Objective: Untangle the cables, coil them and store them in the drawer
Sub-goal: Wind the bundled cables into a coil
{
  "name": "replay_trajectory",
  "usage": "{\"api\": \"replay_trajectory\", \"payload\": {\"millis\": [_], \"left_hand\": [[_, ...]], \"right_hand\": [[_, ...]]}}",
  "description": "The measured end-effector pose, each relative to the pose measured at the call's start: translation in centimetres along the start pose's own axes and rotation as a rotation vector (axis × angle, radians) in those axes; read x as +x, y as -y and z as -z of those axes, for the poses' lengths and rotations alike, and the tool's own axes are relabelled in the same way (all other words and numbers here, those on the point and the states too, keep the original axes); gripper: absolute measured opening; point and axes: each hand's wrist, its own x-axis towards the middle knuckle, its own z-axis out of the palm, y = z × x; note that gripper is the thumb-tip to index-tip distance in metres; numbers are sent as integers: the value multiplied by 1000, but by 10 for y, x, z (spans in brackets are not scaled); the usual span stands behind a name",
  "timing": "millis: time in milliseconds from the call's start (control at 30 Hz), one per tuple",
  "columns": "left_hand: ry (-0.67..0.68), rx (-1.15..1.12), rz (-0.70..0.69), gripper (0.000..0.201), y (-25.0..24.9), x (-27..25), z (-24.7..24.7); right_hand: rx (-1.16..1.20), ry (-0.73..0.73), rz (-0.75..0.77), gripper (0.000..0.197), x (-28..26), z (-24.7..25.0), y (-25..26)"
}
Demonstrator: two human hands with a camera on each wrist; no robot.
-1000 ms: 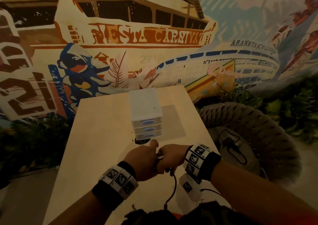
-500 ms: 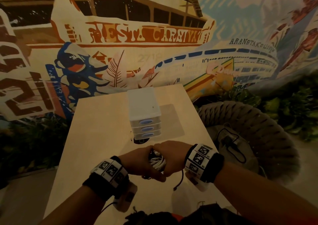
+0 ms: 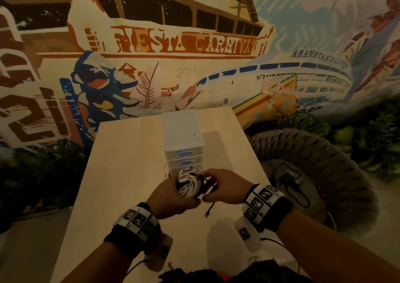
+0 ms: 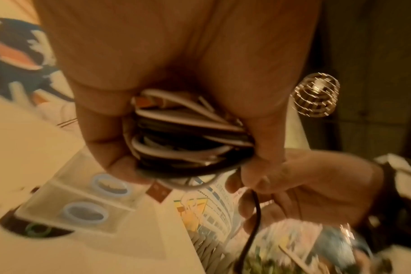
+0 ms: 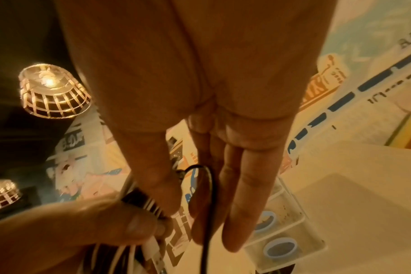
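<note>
The left hand (image 3: 173, 196) is turning palm-up, so the coil of white and black cables (image 3: 191, 184) that was hidden between the fists a second ago is now showing on top. The right hand (image 3: 225, 187) is loosening, and the black cable end (image 3: 208, 212) is hanging shorter above the table (image 3: 121, 174).

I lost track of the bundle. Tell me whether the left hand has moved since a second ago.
Yes. The left hand, gripping the cable bundle, has turned palm-up and shifted slightly toward the drawer unit on the table.

Pale wooden table (image 3: 121, 174); clear three-drawer unit (image 3: 183, 140) upright at its far middle
</note>
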Motion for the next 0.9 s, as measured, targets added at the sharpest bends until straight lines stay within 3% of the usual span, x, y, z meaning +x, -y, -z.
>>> {"api": "replay_trajectory", "payload": {"millis": [133,233,433,633,733,833,900], "left_hand": [[-90,-164,42,64,12,3,1],[-91,-333,48,58,10,2,-2],[11,-652,41,56,-4,-2,-9],[188,-722,47,72,4,-7,-7],[260,-665,6,51,5,-14,0],[340,-531,-65,27,-2,-22,8],[353,-430,-84,36,-2,-24,13]], "right_hand": [[363,26,-90,29,-4,2,-7],[603,41,-106,26,-9,-1,-6],[785,-36,-69,25,-9,-15,2],[805,-75,-111,31,-2,-34,0],[735,-46,-153,27,3,-44,0],[527,-54,-88,30,8,-49,0],[509,-20,-47,44,9,-52,2]]}}
